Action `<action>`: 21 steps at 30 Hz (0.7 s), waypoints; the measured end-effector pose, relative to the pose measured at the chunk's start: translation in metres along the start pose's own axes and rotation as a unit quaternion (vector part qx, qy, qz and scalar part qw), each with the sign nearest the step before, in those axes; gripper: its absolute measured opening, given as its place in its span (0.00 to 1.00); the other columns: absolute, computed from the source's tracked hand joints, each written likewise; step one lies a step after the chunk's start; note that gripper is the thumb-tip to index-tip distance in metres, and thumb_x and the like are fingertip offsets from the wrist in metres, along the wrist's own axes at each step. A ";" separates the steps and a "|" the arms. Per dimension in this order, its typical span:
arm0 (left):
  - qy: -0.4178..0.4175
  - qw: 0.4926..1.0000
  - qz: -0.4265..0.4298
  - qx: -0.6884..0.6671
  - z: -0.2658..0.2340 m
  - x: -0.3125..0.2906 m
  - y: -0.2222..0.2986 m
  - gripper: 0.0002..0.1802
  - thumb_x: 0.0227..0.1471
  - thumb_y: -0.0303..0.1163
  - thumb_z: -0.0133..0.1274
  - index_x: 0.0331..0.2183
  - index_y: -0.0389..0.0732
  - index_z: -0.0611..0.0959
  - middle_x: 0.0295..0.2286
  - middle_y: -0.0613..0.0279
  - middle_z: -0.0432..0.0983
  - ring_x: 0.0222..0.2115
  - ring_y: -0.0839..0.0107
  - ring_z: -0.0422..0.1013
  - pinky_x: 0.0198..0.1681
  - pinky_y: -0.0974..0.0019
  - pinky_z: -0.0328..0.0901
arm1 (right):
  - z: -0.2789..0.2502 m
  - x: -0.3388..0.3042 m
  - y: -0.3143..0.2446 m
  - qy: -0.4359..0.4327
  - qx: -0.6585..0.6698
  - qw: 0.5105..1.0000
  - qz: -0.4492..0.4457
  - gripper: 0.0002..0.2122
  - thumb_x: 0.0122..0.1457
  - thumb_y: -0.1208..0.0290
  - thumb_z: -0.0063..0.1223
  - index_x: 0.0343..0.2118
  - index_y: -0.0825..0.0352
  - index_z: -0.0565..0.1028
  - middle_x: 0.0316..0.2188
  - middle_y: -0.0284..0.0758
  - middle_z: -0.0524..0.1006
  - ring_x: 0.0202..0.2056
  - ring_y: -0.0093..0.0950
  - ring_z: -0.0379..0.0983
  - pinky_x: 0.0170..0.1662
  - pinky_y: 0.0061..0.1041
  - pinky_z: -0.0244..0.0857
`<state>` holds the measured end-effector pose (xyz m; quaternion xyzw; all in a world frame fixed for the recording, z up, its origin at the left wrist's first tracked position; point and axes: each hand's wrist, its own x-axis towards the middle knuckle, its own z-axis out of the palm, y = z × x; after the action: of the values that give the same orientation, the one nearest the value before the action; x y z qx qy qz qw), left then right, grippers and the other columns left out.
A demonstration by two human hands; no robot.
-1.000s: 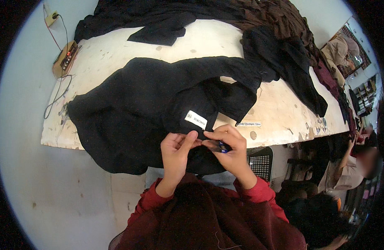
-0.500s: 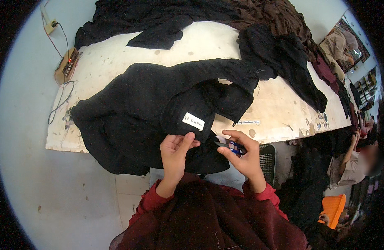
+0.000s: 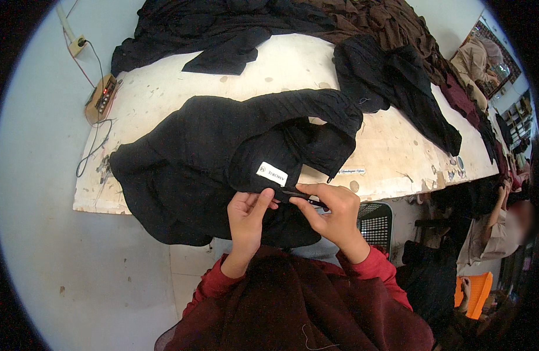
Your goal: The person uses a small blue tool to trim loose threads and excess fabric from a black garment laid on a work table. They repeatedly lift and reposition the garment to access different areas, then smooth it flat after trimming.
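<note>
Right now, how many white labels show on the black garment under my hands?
1: the white label on the black garment, just beyond the left hand. More may be hidden in the folds.

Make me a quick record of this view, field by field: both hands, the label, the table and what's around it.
Left hand: pinching the black garment between thumb and fingers
Right hand: holding a small dark tool, tip at the cloth; whether it touches is unclear
White label: on the garment, just beyond the left fingertips
Table: pale, stained top
Far side: black cloth, brown cloth
Left end: brown box with red light
Beside right forearm: dark perforated basket
</note>
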<state>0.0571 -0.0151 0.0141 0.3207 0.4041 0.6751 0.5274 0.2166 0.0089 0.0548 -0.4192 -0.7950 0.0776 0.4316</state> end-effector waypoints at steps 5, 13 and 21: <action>0.003 1.000 -0.003 0.001 -0.002 0.000 -0.003 0.05 0.55 0.26 0.53 0.33 0.34 0.75 0.27 0.58 0.77 0.26 0.75 0.73 0.32 0.70 0.68 | 0.001 0.002 0.003 0.000 -0.005 1.000 -0.019 0.10 0.45 0.66 0.65 0.31 0.61 0.80 0.25 0.32 0.80 0.22 0.27 0.76 0.24 0.23 0.64; -0.004 1.000 0.003 0.011 -0.005 0.001 -0.004 0.05 0.54 0.24 0.53 0.31 0.33 0.74 0.27 0.56 0.77 0.26 0.73 0.73 0.32 0.70 0.69 | 0.006 -0.001 0.010 -0.004 0.022 1.000 -0.021 0.10 0.45 0.68 0.66 0.31 0.62 0.80 0.25 0.33 0.80 0.23 0.28 0.76 0.26 0.22 0.66; -0.001 1.000 0.013 0.021 -0.006 -0.004 -0.009 0.07 0.53 0.25 0.56 0.33 0.32 0.76 0.29 0.56 0.77 0.28 0.74 0.74 0.34 0.71 0.69 | 0.005 0.003 0.011 0.008 0.280 0.945 0.171 0.16 0.47 0.70 0.66 0.40 0.67 0.77 0.31 0.35 0.77 0.33 0.23 0.75 0.35 0.19 0.66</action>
<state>0.0573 -0.0194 0.0038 0.3370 0.4135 0.6731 0.5122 0.2189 0.0195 0.0487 -0.4117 -0.6541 0.3664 0.5180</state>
